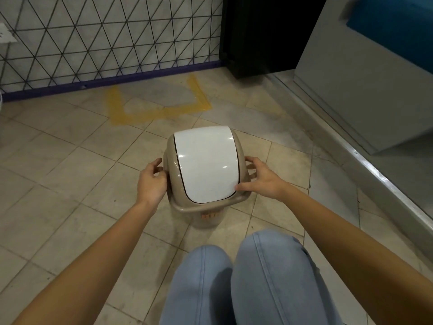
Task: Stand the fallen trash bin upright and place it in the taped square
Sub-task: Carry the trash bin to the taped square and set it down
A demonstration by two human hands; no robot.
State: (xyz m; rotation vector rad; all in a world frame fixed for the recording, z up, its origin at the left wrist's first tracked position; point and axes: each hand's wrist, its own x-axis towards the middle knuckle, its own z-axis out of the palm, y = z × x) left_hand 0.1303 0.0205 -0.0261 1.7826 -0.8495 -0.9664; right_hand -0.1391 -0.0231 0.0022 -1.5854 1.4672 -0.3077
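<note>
A beige trash bin (174,165) with a white swing lid (206,163) stands upright on the tiled floor in front of my knees. My left hand (151,181) touches the bin's left rim with fingers curled. My right hand (262,178) rests on the right rim, thumb at the lid's edge and fingers spread. The taped square (159,112), marked in worn yellow tape, lies on the floor beyond the bin against the wall. The bin stands outside it, on the near side.
A wall with a black triangle pattern (105,38) and a purple baseboard runs behind the square. A black cabinet (262,36) stands at the back right. A grey door and raised metal threshold (384,174) run along the right. My knees in blue jeans (246,277) are below.
</note>
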